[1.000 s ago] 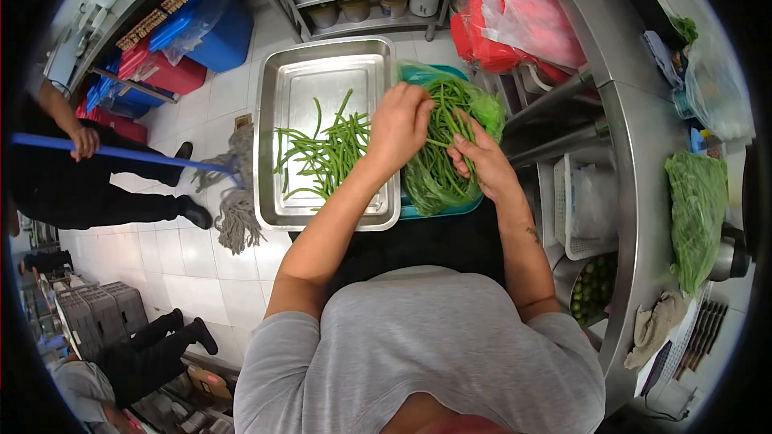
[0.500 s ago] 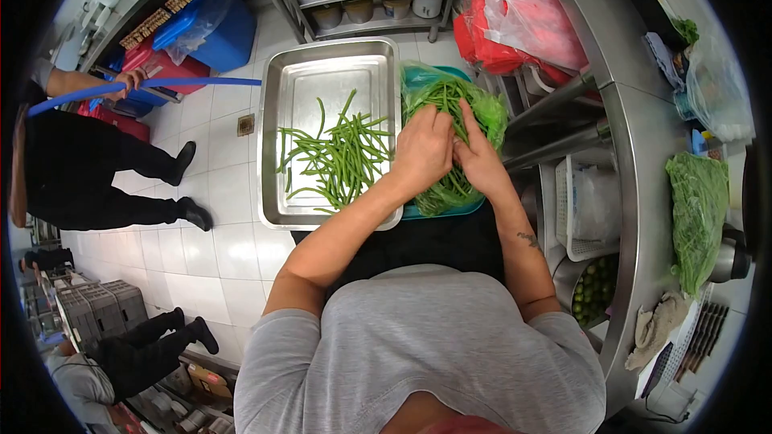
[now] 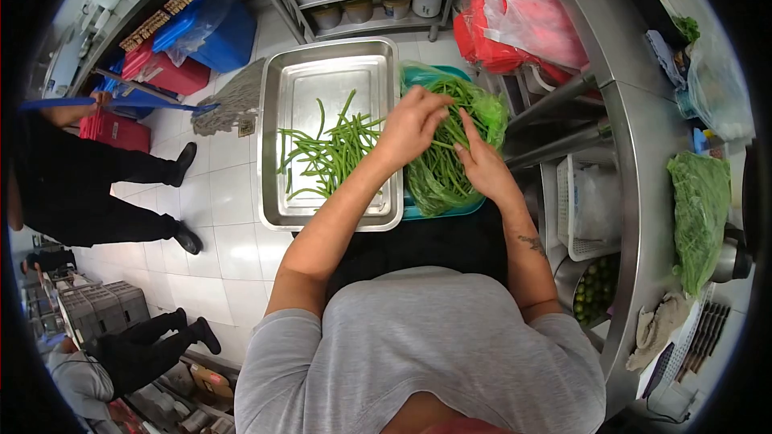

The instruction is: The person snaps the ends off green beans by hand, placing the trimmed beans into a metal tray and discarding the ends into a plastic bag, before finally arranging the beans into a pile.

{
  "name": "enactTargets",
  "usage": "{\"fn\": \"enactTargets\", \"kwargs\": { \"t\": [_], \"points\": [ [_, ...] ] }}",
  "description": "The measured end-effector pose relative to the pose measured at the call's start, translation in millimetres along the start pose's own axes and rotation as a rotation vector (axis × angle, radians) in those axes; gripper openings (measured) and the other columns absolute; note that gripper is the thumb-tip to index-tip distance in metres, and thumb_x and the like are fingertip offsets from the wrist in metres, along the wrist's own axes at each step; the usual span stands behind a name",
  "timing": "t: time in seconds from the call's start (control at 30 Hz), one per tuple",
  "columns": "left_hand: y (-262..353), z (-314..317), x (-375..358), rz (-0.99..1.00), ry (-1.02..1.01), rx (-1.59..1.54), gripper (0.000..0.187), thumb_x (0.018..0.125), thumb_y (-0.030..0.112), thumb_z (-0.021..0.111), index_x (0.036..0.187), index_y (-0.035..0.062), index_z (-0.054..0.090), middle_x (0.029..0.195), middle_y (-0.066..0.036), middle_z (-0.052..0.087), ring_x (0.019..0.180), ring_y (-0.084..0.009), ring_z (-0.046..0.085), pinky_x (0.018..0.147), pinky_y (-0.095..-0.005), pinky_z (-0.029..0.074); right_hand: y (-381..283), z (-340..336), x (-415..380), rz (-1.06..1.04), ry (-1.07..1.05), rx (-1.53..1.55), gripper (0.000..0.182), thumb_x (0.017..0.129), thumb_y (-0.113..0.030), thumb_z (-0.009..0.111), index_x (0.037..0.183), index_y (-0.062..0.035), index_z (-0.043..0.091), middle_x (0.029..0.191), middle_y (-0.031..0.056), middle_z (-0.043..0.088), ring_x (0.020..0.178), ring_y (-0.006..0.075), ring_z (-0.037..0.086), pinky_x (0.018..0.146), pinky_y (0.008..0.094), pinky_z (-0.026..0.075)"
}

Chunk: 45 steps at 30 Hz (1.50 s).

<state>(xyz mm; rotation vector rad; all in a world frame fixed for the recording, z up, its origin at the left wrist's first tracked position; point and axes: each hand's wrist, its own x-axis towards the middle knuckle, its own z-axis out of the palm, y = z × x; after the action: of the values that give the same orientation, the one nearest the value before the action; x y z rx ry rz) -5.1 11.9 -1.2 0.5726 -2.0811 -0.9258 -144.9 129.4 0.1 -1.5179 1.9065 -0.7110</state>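
Observation:
Green beans point(image 3: 342, 153) lie loose in a shallow steel tray point(image 3: 273, 185). Beside it, an opened green plastic bag point(image 3: 434, 194) full of more green beans point(image 3: 450, 173) rests in a teal tray point(image 3: 412, 210). My left hand point(image 3: 412, 127) is above the bag's left side, its fingers curled towards the thumb; what they pinch, if anything, is too small to make out. Over the beans on the right, my right hand point(image 3: 482, 162) has its forefinger stretched forward and its thumb against a green bean point(image 3: 442, 145) that points towards my left hand.
At the left, a person point(image 3: 88, 169) holds a blue pole above a grey mop head point(image 3: 233, 100) on the tiled floor. Another person point(image 3: 137, 354) is at lower left. A steel counter point(image 3: 635, 193) runs along the right; shelves with tubs point(image 3: 370, 0) stand ahead.
My hands have come apart, the left moving slightly up and left, the right staying near the beans. The person's blue pole has swung, and the mop head now shows on the floor.

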Motion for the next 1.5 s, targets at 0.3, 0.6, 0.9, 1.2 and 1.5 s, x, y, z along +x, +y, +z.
{"fn": "enactTargets", "kwargs": {
  "t": [0.3, 0.6, 0.9, 1.2, 1.5],
  "points": [
    [14, 27, -8, 0.196, 0.082, 0.294, 0.009, 0.072, 0.001, 0.064, 0.080, 0.0010, 0.060, 0.077, -0.013, 0.052, 0.076, -0.0332, 0.053, 0.064, -0.0421, 0.045, -7, -5, 3, 0.030, 0.049, -0.007, 0.047, 0.092, -0.010, 0.045, 0.138, -0.0032, 0.036, 0.108, 0.0308, 0.058, 0.103, 0.0457, 0.053, 0.088, 0.0476, 0.042],
    [-3, 39, 5, -0.084, 0.385, 0.172, 0.007, 0.079, 0.006, 0.061, 0.078, -0.0004, 0.063, 0.069, -0.012, 0.056, 0.066, -0.0313, 0.055, 0.062, -0.0392, 0.044, 6, 8, 26, 0.061, -0.044, 0.569, 0.032, 0.096, -0.016, 0.048, 0.123, 0.0006, 0.050, 0.085, 0.0076, 0.060, 0.074, 0.0157, 0.055, 0.066, 0.0299, 0.046],
    [-40, -2, 17, -0.657, 0.114, -0.323, 0.036, 0.093, 0.033, 0.056, 0.079, 0.0008, 0.066, 0.064, -0.001, 0.056, 0.055, -0.0079, 0.045, 0.052, -0.0224, 0.036, 7, -11, 17, -0.062, -0.205, 1.439, 0.037, 0.095, -0.014, 0.051, 0.129, 0.0002, 0.045, 0.089, 0.0052, 0.052, 0.080, 0.0169, 0.054, 0.071, 0.0270, 0.045],
    [-2, 9, -24, -0.475, -0.422, -0.679, 0.021, 0.090, 0.017, 0.060, 0.101, -0.0010, 0.060, 0.086, -0.001, 0.060, 0.076, -0.0110, 0.054, 0.070, -0.0264, 0.045, 18, -9, 34, -0.092, -0.095, 1.674, 0.023, 0.094, -0.013, 0.053, 0.115, -0.0040, 0.050, 0.092, 0.0076, 0.055, 0.095, 0.0261, 0.058, 0.088, 0.0408, 0.046],
    [18, 22, -28, -0.455, -0.117, -0.026, 0.013, 0.085, 0.010, 0.060, 0.082, -0.0029, 0.058, 0.076, -0.021, 0.064, 0.070, -0.0363, 0.062, 0.062, -0.0429, 0.047, 1, 0, 28, -0.142, 0.078, 1.393, 0.018, 0.095, -0.012, 0.051, 0.110, -0.0039, 0.045, 0.087, 0.0075, 0.053, 0.092, 0.0230, 0.057, 0.088, 0.0391, 0.044]
  ]
}}
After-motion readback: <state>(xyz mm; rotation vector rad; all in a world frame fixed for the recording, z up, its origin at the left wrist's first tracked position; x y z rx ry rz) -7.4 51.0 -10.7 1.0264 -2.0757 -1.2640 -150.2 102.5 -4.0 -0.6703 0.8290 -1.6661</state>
